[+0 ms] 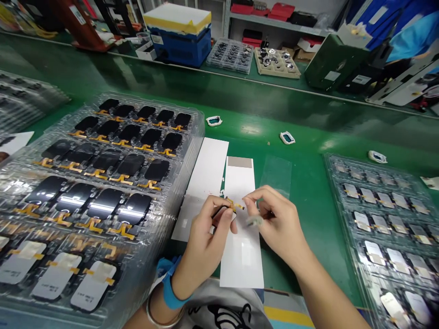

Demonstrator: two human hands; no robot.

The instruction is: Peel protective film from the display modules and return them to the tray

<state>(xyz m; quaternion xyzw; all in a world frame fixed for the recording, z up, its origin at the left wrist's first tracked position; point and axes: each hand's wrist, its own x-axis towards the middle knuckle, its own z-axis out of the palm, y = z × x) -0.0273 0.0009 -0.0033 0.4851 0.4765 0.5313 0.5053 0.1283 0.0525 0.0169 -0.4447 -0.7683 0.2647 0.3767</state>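
Observation:
My left hand [206, 237] grips a small black screen module [222, 211] with an orange flex cable [235, 204] sticking out toward the right. My right hand [277, 224] pinches the cable's end with thumb and forefinger and has a small pale piece [254, 221] at its fingers. Both hands hover over two white paper strips [242, 256] on the green table [302, 205]. A blue wrist strap [168, 285] and a bangle are on my left wrist.
A clear tray [103, 183] with rows of black modules lies at left, a second tray [387, 219] of modules face down at right. Three small white frames [287, 137] lie further back. A blue box [181, 34], parts trays and a green case line the far edge.

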